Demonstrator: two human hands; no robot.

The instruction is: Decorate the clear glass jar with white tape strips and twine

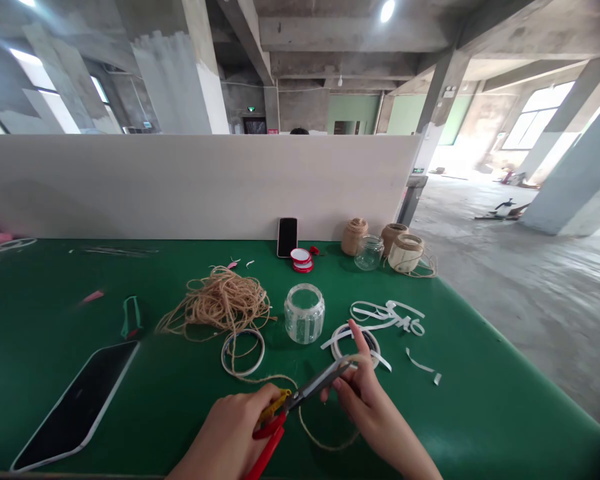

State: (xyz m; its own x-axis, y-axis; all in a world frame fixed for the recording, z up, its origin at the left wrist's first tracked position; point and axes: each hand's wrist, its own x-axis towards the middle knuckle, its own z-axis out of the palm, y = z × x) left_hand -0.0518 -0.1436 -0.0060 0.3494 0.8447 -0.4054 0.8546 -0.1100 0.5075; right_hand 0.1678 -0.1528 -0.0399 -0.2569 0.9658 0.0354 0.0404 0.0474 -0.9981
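My left hand [225,430] grips a pair of red-handled scissors [305,393] with grey blades, which point up and right. My right hand [367,410] pinches a thin pale strip [353,360] close to the blade tips, though the strip is hard to make out. A strand of jute twine [303,407] runs under both hands from a loose twine pile [220,303]. Nearby lie a white tape ring [243,353], a clear glass jar [305,313] with white strips on it, and a second white ring [355,343] beside cut white strips [387,319].
A green-topped table [480,413] holds everything, with a black tablet [75,407] at the left. A phone [287,237] leans on a white partition [180,187] behind red-and-white lids [303,260], a glass jar [369,252] and twine-wrapped jars [405,253]. Concrete floor lies to the right.
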